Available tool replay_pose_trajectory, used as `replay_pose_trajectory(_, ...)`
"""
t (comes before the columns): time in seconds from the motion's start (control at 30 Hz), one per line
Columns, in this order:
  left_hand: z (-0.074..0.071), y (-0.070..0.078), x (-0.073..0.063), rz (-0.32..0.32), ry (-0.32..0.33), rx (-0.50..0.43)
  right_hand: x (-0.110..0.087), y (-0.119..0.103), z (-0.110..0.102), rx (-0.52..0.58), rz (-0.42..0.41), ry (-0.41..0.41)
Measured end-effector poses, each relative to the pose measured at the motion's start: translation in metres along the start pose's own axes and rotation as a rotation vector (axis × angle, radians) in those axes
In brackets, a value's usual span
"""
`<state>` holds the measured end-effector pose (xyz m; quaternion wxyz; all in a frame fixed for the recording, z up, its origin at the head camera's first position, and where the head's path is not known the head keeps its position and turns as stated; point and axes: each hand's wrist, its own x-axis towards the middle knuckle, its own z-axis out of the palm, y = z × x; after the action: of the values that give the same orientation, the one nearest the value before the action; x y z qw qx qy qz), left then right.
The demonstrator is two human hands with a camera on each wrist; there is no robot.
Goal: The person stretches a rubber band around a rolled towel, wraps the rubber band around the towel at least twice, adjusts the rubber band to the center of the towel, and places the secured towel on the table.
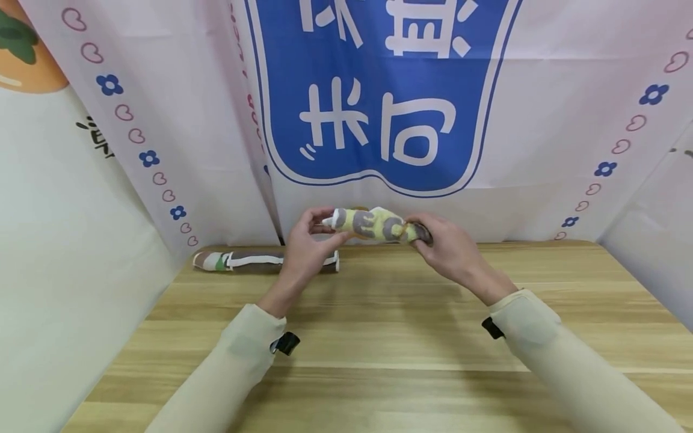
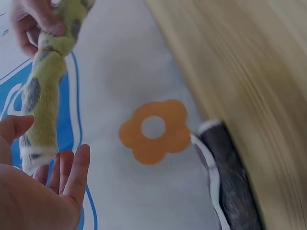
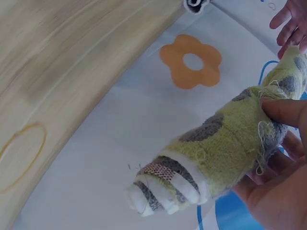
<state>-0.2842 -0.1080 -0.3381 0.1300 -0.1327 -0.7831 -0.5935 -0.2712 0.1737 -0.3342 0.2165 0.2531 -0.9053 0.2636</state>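
A yellow sock with grey spots is held level in the air above the table's far edge. My right hand grips its right end, thumb pressed on the fabric. A striped grey and white piece sticks out of that end. My left hand is at the sock's white-trimmed left end. That end lies between the thumb and the straight fingers, which do not clamp it. In the left wrist view my right hand grips the sock at the top.
A brown sock with white trim lies along the far left edge of the wooden table. A printed cloth backdrop with an orange flower hangs close behind. A thin yellow ring lies on the wood.
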Motion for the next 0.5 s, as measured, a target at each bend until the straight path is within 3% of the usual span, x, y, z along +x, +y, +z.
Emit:
replay_pose_trajectory(0.2,-0.016,-0.012,0.001,0.052,-0.066,0.122,-0.001,0.015,-0.007,-0.002,0.009,-0.046)
replay_pose_trajectory(0.5,-0.041,-0.02,0.008,0.068,-0.205,0.324,-0.004,0.041,-0.02,-0.04,0.004,-0.113)
